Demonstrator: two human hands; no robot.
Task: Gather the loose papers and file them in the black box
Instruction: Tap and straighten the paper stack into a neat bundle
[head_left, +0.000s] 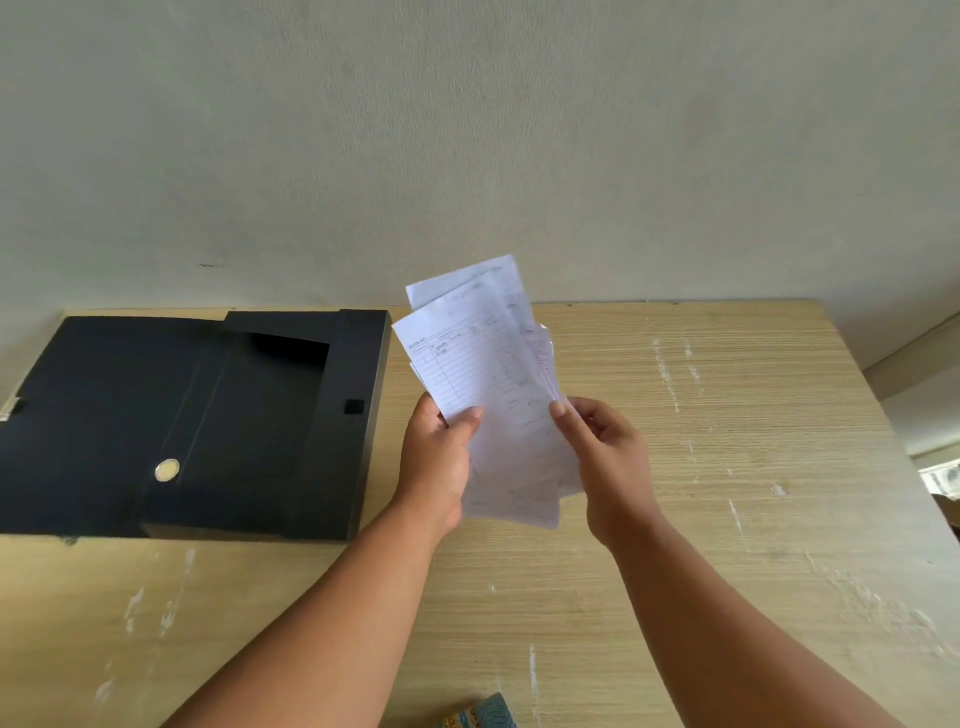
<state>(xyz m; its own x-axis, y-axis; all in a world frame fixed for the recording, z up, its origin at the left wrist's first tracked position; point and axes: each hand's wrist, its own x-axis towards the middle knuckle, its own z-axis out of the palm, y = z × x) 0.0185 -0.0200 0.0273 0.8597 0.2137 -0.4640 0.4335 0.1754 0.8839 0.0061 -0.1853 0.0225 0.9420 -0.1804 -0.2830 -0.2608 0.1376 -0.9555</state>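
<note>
Above the wooden table, nearest the camera, the left hand pinches the papers at their left edge, thumb on the front. To their right, the right hand pinches the opposite edge. Left of the papers, farther back, lies the black box, open.

White ruled papers, a black box, a pale wood-grain table streaked white.

Both forearms are bare to the lower frame edge, and the left hand and right hand wear no rings, watch or gloves.
</note>
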